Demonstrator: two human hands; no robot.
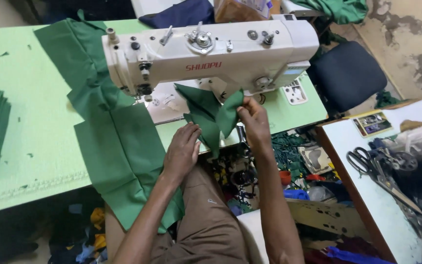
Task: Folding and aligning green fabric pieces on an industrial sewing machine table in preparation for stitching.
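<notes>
While the right hand (255, 117) pinches a small green piece (211, 115) by its top corner, fingers closed on it, the left hand (181, 149) lies loosely open against its lower edge. Piece hangs just in front of the sewing machine (211, 51), over the table (35, 142) edge. Risk: folds slipping (grip is one corner only). Needle area hidden behind cloth; long green strip (118, 146) trails off below.
</notes>
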